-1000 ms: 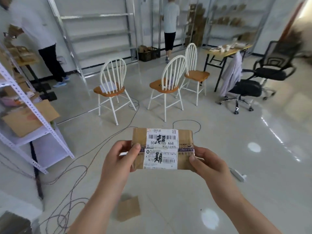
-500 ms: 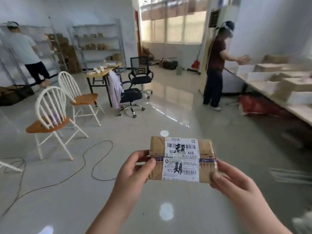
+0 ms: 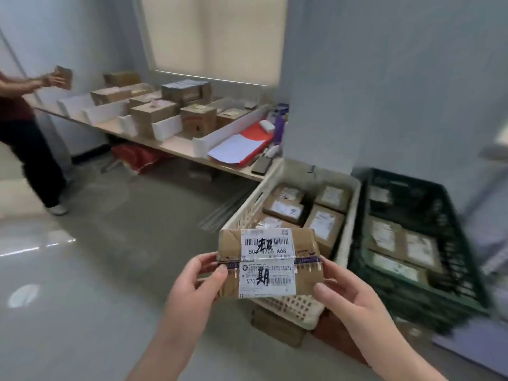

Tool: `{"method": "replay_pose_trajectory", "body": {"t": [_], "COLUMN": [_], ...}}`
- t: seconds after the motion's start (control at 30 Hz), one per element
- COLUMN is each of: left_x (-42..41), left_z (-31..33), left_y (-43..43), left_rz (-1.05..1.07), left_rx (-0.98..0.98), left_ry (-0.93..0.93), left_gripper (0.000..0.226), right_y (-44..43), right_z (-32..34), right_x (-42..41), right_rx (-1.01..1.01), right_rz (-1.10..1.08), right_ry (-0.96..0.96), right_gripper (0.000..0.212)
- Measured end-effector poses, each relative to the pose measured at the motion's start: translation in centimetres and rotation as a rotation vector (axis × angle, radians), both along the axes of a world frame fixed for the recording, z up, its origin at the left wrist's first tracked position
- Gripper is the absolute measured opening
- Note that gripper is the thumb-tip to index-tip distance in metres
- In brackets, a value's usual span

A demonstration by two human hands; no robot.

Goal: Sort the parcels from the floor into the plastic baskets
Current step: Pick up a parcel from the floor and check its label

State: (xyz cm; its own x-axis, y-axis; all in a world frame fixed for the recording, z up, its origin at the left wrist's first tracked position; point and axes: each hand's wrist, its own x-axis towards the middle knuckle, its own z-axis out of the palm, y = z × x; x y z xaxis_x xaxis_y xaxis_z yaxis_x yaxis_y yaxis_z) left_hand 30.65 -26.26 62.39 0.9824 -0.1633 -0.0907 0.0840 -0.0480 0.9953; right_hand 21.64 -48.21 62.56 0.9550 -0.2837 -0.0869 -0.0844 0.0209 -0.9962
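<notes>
baskets (image 3: pixel 349 215) now behind "n705 a68" parcel (image 3: pixel 268 261)

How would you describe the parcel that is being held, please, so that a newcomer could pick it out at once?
Find the cream plastic basket beside the dark green basket. In front of its near end, the left hand and right hand hold up a brown cardboard parcel. Unlike the parcels lying in the baskets, it is in the air, and its white labels carry bold black handwriting.

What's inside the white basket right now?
The white basket holds several brown parcels with white labels, lying flat. The parcel held by the left hand and right hand covers the basket's near end, so anything there is hidden.
</notes>
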Motion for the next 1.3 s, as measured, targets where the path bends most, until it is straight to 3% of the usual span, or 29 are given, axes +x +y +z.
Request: {"method": "replay_pose_trajectory", "body": {"t": [0.1,0.3,0.67,1.07,1.3], "left_x": [2.4,6.2,7.6,11.7,20.3], "left_z": [-1.1,-2.4,-6.5,-12.1,-17.4], "left_y": [-5.6,-14.0,-29.7,-55.4,-68.2], "left_rz": [-0.203,-0.512,-0.793,-0.565,-0.421], "left_rx": [0.017,0.103,0.248,0.336,0.500], "left_ry": [0.036,0.108,0.192,0.260,-0.073], "left_gripper": [0.018,0.012,0.012,0.029,0.070], "right_y": [-3.6,-8.4,-18.2,-45.8,-58.6], "right_z": [-1.4,-2.8,-7.8,-10.7,-16.7], "right_x": [-1.0,-1.9,-4.5,4.2,17.7], "right_rx": [-0.001,-0.043,0.080,0.063,-0.137], "right_rz": [-0.215,-0.518,-0.835,-0.677,-0.636], "right_ry": [0.032,0.118,0.248,0.424,0.357], "right_gripper": [0.043,0.041,0.044,0.030,0.014]}}
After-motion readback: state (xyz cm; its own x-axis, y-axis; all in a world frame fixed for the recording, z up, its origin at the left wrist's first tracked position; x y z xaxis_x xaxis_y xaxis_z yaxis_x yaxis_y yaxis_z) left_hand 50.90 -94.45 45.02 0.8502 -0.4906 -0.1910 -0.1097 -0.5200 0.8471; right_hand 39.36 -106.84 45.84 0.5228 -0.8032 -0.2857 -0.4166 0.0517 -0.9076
